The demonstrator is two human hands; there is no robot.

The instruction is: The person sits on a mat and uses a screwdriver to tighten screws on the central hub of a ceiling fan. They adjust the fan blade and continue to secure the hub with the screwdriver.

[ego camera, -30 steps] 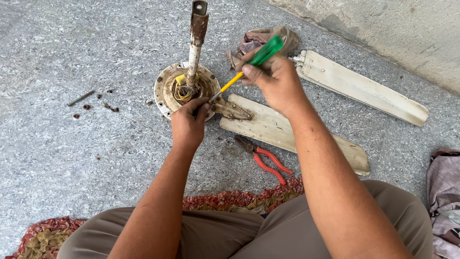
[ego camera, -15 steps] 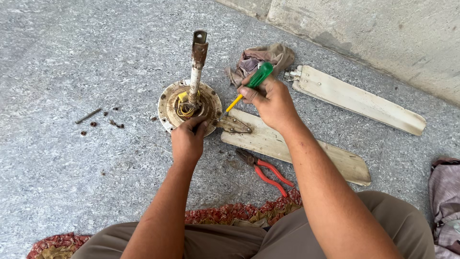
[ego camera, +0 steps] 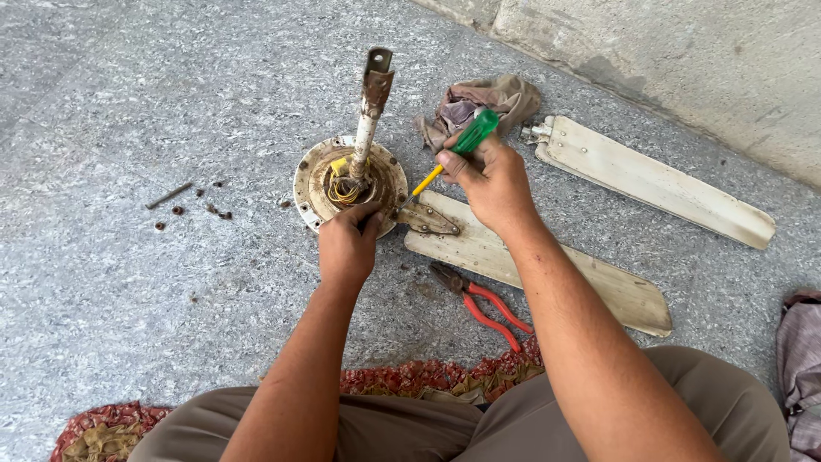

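Spreading across the whole view, the grey speckled floor [ego camera: 128,325] carries everything, with a pale concrete wall [ego camera: 684,60] along its far right edge. Two cream fan blades lie on it: the far blade [ego camera: 658,184] is off to the right near the wall, while the near blade [ego camera: 547,265] runs beside the person's right forearm, its rusty metal bracket [ego camera: 428,220] touching the motor housing's edge. A patterned red mat [ego camera: 419,376] shows under the person's knees.

At the centre sits the fan motor housing [ego camera: 321,184], a round, shallow, dish-like shell, dirty cream and rust-stained, open at the top. Inside it lie coils of yellow wire [ego camera: 342,186], and from its middle a rusted, white-patched rod [ego camera: 369,120] rises, tilted a little to the right.

The left hand [ego camera: 346,248] is clenched over the near rim of the housing. The right hand [ego camera: 487,175] grips a screwdriver [ego camera: 457,150] with a green handle and yellow shaft, whose tip points down at the housing's right edge.

A crumpled rag [ego camera: 479,103] lies beyond the right hand. Red-handled pliers [ego camera: 483,304] rest just beside the near blade. Well to the left, small dark screws [ego camera: 192,205] are scattered on the floor.
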